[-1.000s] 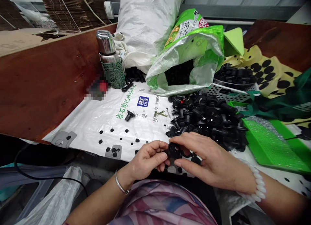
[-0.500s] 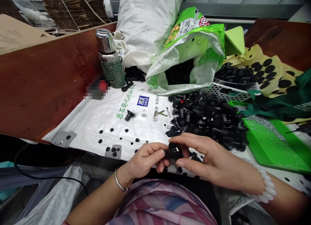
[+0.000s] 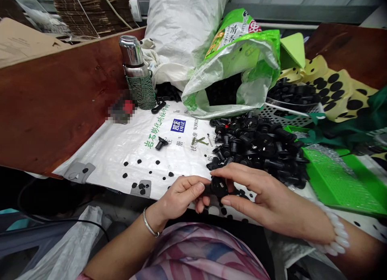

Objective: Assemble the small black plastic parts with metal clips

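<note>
A left hand (image 3: 181, 199) and a right hand (image 3: 256, 191) pinch a black plastic fitting (image 3: 219, 187) between them just above the edge of a printed white woven sheet (image 3: 121, 151), the right thumb and forefinger on one side, the left fingers curled against the other. Compared with a second ago, the fitting has turned slightly, with its slotted face now showing more clearly to the head camera. A heap of similar black fittings (image 3: 256, 147) lies just beyond the right hand, and a lone piece (image 3: 161, 143) rests on the sheet. Behind them stand a slumped green-and-white woven sack (image 3: 232, 66), a white perforated basket (image 3: 272, 114) of more fittings, a green tray (image 3: 338, 183) and a steel flask (image 3: 131, 50).
</note>
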Tool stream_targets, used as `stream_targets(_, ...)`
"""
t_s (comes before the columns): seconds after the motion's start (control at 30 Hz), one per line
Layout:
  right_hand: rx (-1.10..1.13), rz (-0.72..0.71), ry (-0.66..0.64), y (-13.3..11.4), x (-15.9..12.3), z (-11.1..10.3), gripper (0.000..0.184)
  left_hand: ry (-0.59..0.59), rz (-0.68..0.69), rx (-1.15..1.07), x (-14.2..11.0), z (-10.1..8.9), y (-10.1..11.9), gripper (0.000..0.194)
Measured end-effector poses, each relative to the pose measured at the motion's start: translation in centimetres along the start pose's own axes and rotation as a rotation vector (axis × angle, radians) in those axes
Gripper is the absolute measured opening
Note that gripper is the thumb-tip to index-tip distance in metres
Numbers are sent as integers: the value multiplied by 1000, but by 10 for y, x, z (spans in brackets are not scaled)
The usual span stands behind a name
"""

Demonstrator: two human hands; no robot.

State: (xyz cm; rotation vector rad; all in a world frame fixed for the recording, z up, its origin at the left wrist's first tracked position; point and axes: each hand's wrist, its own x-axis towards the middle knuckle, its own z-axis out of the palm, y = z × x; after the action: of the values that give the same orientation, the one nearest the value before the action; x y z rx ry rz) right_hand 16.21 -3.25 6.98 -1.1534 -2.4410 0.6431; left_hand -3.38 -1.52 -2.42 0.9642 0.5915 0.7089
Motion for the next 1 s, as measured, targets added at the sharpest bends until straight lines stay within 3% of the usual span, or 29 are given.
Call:
stream_targets(0.3, -36, 34, 95, 5, 2, 8, 27, -6, 38, -25, 4, 4, -2, 44)
stream_targets(0.53, -56, -39, 32, 4, -6, 2, 51, -46, -7, -66, 5, 4, -5, 43)
stream_targets(0.77, -10, -50, -16, 11, -6, 3, 37, -44, -50, -65, 3, 4, -5, 47)
stream_targets(1.0, 32, 22, 39, 8, -7, 10, 32, -29, -47, -61, 3, 15, 0, 42)
